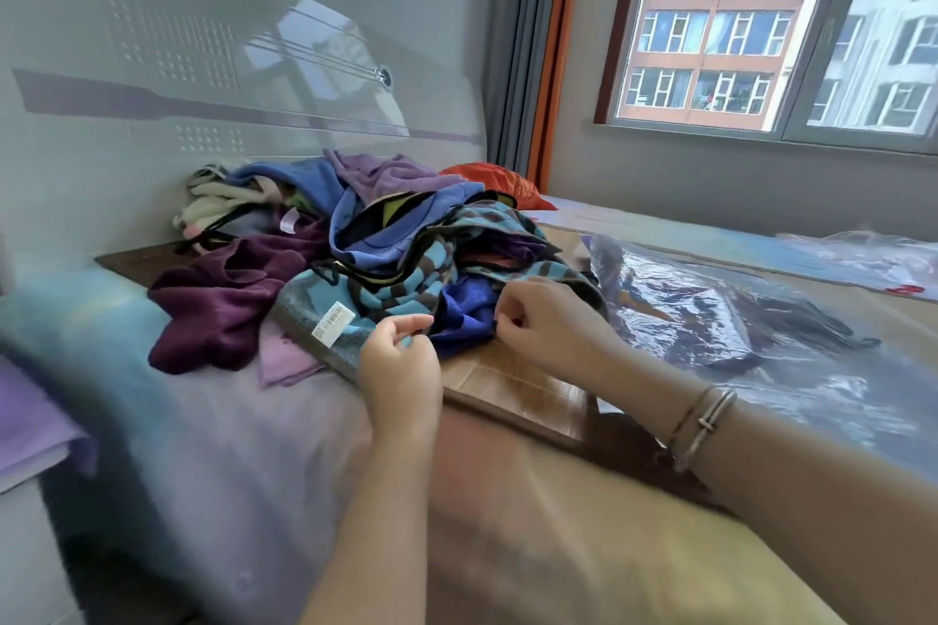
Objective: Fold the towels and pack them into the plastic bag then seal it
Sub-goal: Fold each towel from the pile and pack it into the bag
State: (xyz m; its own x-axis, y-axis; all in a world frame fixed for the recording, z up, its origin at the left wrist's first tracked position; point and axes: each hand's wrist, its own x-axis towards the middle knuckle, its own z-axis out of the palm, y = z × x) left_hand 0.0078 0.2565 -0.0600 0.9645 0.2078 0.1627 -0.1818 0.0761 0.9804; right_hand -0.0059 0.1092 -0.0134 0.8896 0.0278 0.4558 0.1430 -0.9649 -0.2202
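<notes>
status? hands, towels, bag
Left hand and right hand pinch blue towel at pile's near edge. Nothing folded. Plastic bag flat to the right, unpacked.

Unfolded towels (355,239) lie heaped on the board, clear plastic bag (736,320) flat just beside them.

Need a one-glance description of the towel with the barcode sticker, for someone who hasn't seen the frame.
Start at the heap of towels on the wooden board near the bed's headboard. The one you want lies at the front edge of the heap, just beyond the left hand. It is the blue-and-grey checked towel, the only one with a white barcode sticker on its grey border; the neighbours are plain purple or blue.
</notes>
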